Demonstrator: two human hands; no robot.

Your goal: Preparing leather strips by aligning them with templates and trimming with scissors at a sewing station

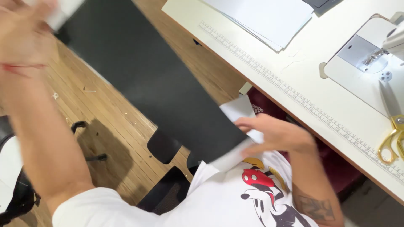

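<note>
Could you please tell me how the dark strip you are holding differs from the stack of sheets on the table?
The dark strip is charcoal, long and narrow; the stack of sheets is white and broad. The strip is held in the air between the left hand and the right hand; the stack lies flat on the table, untouched. Both look thin and flat.
</note>
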